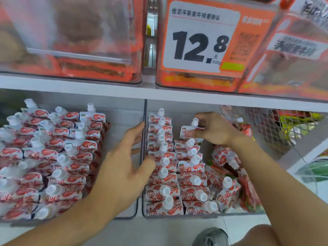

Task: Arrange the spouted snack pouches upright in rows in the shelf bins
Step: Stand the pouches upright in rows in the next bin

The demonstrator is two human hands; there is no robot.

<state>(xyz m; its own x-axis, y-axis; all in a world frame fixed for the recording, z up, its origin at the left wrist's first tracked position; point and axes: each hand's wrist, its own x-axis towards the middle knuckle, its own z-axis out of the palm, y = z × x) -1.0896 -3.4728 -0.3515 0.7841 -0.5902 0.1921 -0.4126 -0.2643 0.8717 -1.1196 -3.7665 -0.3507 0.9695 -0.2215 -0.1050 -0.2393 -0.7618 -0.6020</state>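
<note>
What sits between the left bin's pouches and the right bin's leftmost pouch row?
In the head view: the left hand, a bare strip of the left bin, and the clear bin walls.

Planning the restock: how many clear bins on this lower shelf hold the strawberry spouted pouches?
2. The left bin, packed with rows; the right bin beside it, where the right hand pinches a pouch at the back. Others may lie beyond the frame's left edge.
</note>
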